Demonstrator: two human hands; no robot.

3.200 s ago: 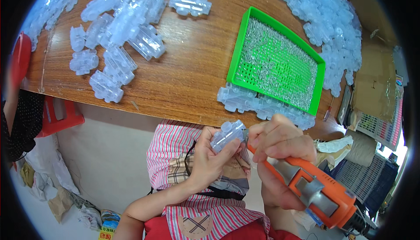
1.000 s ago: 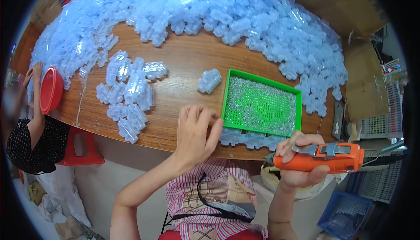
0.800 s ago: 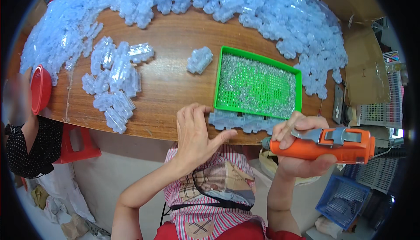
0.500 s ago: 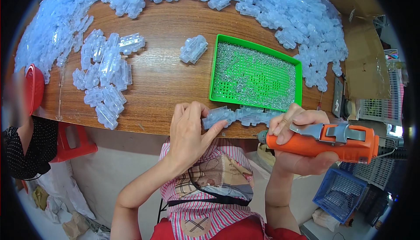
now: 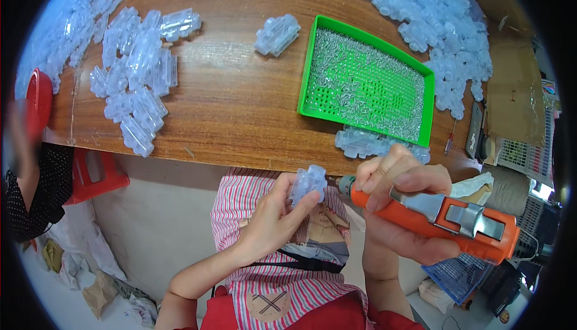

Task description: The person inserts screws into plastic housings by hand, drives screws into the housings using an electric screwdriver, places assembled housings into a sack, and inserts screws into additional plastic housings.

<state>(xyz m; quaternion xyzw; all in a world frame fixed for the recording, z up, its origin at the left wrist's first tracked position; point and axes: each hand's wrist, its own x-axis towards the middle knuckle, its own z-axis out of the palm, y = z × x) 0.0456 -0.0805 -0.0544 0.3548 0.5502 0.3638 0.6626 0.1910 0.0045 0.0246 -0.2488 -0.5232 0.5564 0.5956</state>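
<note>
Right at the near edge of the table [image 5: 222, 101], over a striped apron [image 5: 231, 210], a clear piece [image 5: 308, 183] is pinched in the left hand [image 5: 270, 222]: thumb on the near side, other fingers partly hidden behind it. It's tilted, and honestly its long axis is hard to call from this angle. The right hand [image 5: 396, 177] is wrapped round an orange driver [image 5: 421, 222], nose aimed left and a touch up at the piece, body slanting down to the right. Bit's too small to make out, so can't say if it's touching. Driver blocks part of that palm too.

Further out, a green tray [image 5: 428, 107] of little metal bits [image 5: 345, 59], with a row of pieces [image 5: 360, 142] half hidden along its near side. One lone piece [image 5: 277, 34] lies left of the tray, long axis running up to the right, then a small heap [image 5: 144, 71]. Left pile [image 5: 48, 35] and right pile [image 5: 445, 35] both get cut off up top. Far left, a red bowl [image 5: 39, 98] beside a co-worker's blurry arm [image 5: 24, 143].
</note>
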